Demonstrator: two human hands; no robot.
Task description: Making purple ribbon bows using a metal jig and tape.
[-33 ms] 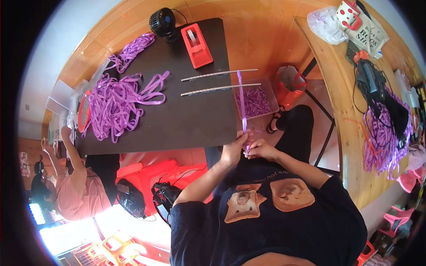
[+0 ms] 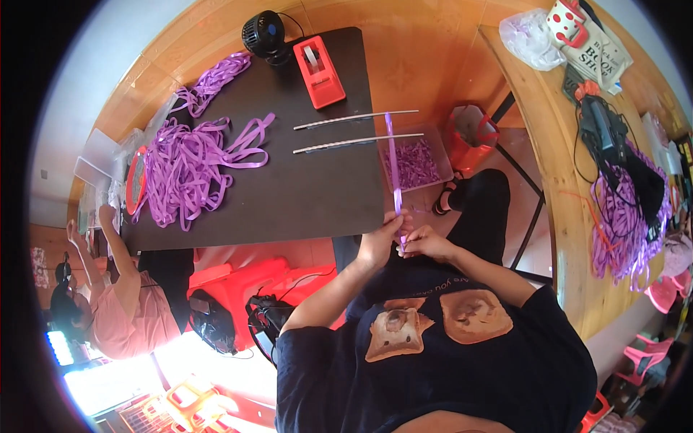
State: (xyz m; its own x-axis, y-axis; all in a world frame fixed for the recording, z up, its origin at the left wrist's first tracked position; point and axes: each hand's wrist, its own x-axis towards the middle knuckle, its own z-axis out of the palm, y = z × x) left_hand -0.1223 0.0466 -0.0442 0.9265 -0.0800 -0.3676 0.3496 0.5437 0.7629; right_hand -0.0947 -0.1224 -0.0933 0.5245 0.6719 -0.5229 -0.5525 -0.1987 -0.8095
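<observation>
A purple ribbon point(image 2: 394, 169) runs taut from the farther of two thin metal rods point(image 2: 361, 118) down across the nearer rod point(image 2: 361, 143) to my hands. Both rods jut past the right edge of the dark table. My left hand point(image 2: 382, 238) pinches the ribbon between thumb and fingers. Just to its right and nearer to me, my right hand point(image 2: 426, 243) is closed at the ribbon's lower end, fingertips pressed together. Beneath the rods stands a clear plastic bin point(image 2: 449, 175) holding many small purple ribbon pieces point(image 2: 415, 164).
A heap of purple ribbon point(image 2: 188, 169) covers the left of the table point(image 2: 310, 209). Behind are a red tape dispenser point(image 2: 319, 72) and a black fan point(image 2: 264, 35). A red bag point(image 2: 473, 137) stands beyond the bin. Wooden table point(image 2: 570, 238) at right; another person point(image 2: 137, 310) sits at left.
</observation>
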